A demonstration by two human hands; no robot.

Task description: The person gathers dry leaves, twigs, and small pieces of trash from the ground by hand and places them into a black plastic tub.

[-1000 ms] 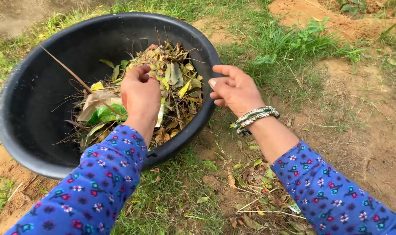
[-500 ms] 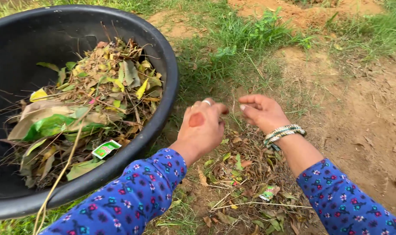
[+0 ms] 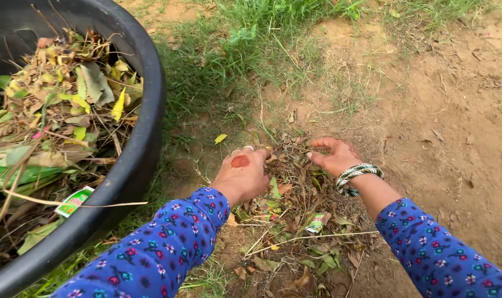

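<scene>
Leaf litter pile [image 3: 295, 215] | long axis toward camera | left hand [image 3: 242, 175], right hand [image 3: 335, 157] fingers loosely curled, 2 flanking

Black tub [image 3: 146, 132] at left holds dry leaves [image 3: 69, 94] and a green wrapper [image 3: 74, 201]; grass patch [image 3: 234, 49] far centre, bare soil [image 3: 455, 110] right.

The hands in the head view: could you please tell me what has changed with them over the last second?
The left hand came out of the black tub, letting go of the leaves there, and dropped to the litter pile on the ground. The right hand came down from beside the rim to the same pile. The tub's contents look unchanged; the view shifted right.
</scene>
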